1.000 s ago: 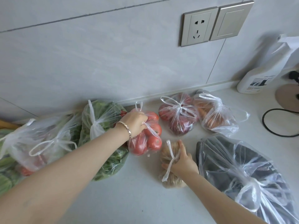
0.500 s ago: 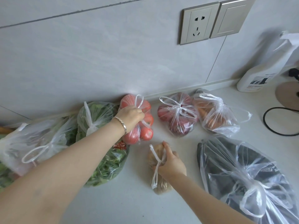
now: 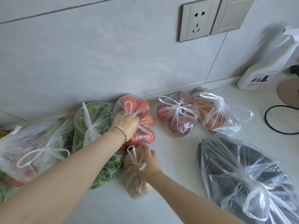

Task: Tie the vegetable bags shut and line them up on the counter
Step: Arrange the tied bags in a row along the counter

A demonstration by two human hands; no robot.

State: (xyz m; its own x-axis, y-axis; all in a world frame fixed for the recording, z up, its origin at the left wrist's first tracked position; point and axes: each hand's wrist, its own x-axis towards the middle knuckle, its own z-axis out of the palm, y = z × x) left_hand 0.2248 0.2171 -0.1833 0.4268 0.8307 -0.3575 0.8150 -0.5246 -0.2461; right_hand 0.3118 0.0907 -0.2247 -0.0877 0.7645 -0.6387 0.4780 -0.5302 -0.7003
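Note:
My left hand [image 3: 125,125] grips the knot of a tied bag of tomatoes [image 3: 142,107] that rests against the wall. My right hand [image 3: 148,164] holds the knotted top of a small bag of brown potatoes [image 3: 136,186] lying just in front of the tomatoes. Along the wall lie a tied bag of leafy greens [image 3: 92,117], a bag of mixed vegetables [image 3: 32,147] at the far left, a bag of red onions [image 3: 176,115] and a bag of carrots [image 3: 216,113]. A large tied bag of dark eggplants [image 3: 246,175] lies at the right front.
A white spray bottle [image 3: 267,67] stands at the back right beside a round tan base [image 3: 288,91] and a black cable [image 3: 278,120]. A wall socket [image 3: 196,21] and switch [image 3: 233,15] sit above the bags. Pale counter [image 3: 174,152] shows between the potato bag and the eggplants.
My left hand carried the tomato bag back to the wall, between the greens and the onions. My right hand slid the potato bag left and slightly back, up against the tomatoes.

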